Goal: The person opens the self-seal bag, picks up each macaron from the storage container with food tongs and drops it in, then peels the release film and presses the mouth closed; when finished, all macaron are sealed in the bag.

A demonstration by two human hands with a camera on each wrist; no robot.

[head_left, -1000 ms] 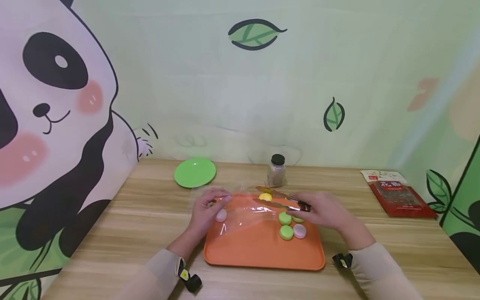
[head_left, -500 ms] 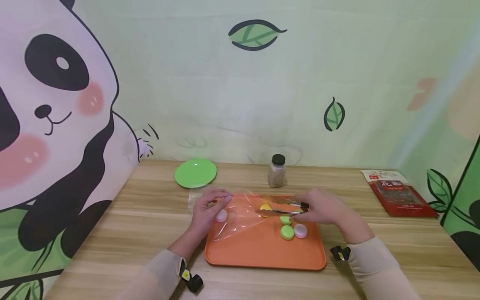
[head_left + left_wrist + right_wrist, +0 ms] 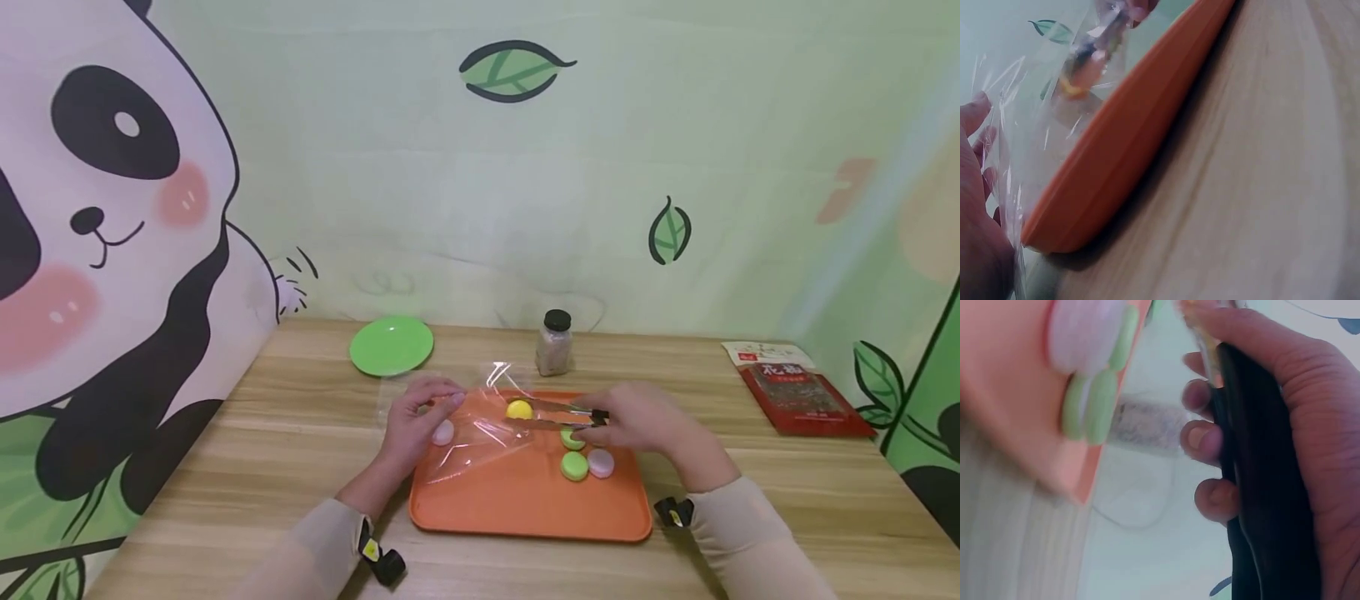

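My left hand (image 3: 411, 427) pinches a clear plastic bag (image 3: 480, 446) between thumb and fingers above the left of an orange tray (image 3: 525, 510). Black-handled tongs (image 3: 1266, 469) are gripped in my right hand (image 3: 647, 421), fingers curled round them. A yellow macaron (image 3: 519, 410) sits between the tong tips, at the bag's right side; whether it is inside the bag I cannot tell. A pale pink macaron (image 3: 443, 432) shows next to my left fingers. Green macarons (image 3: 574, 467) and a pink macaron (image 3: 601, 463) lie on the tray's right, one green partly under the tongs.
Behind the tray stands a jar (image 3: 554, 348) with a black lid. At the back left lies a green plate (image 3: 392, 346). A red packet (image 3: 806, 400) is far right on the wooden table (image 3: 247, 467). A panda-printed backdrop (image 3: 375, 167) rises behind.
The tongs with the yellow macaron have come nearer and then left, up to the bag. The bag's upper edge has lifted on its right. My left hand has stayed in place.
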